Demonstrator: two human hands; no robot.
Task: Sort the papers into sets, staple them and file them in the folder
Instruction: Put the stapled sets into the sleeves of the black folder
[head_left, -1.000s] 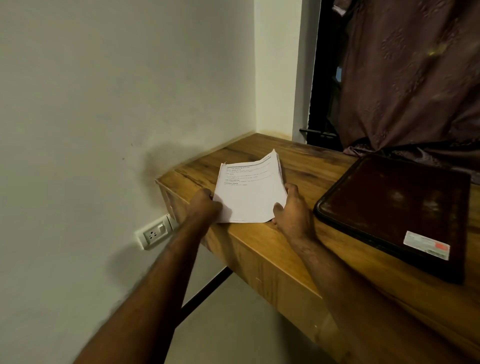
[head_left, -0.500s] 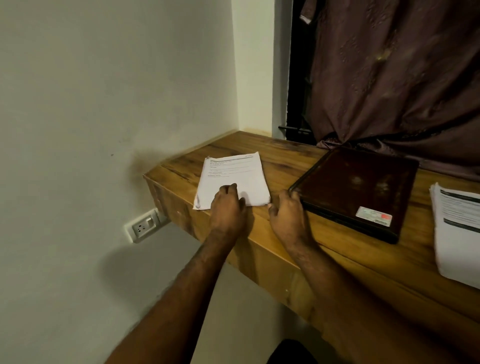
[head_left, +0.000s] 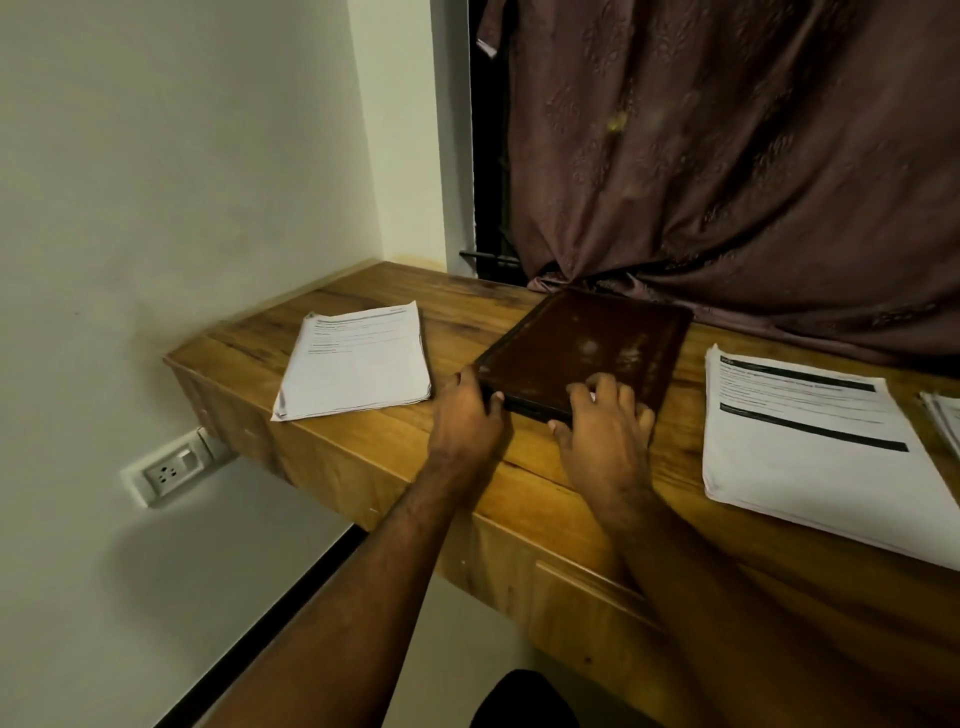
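A dark brown folder (head_left: 587, 345) lies closed on the wooden desk (head_left: 363, 467), at its middle. My left hand (head_left: 465, 415) grips the folder's near left corner, thumb against the edge. My right hand (head_left: 605, 428) rests on the folder's near edge with its fingers curled over the cover. A stack of white printed papers (head_left: 358, 361) lies free on the desk to the left of the folder. Another paper stack (head_left: 810, 447) with black header bars lies to the right.
The corner of a third paper pile (head_left: 945, 421) shows at the right frame edge. A brown curtain (head_left: 727, 156) hangs behind the desk and touches its back. The white wall (head_left: 156, 208) closes the left side, with a power socket (head_left: 169, 470) below the desk's left end.
Both hands have let go of the left paper stack and moved right onto the folder's near edge. The view has swung right, showing more of the right-hand papers.
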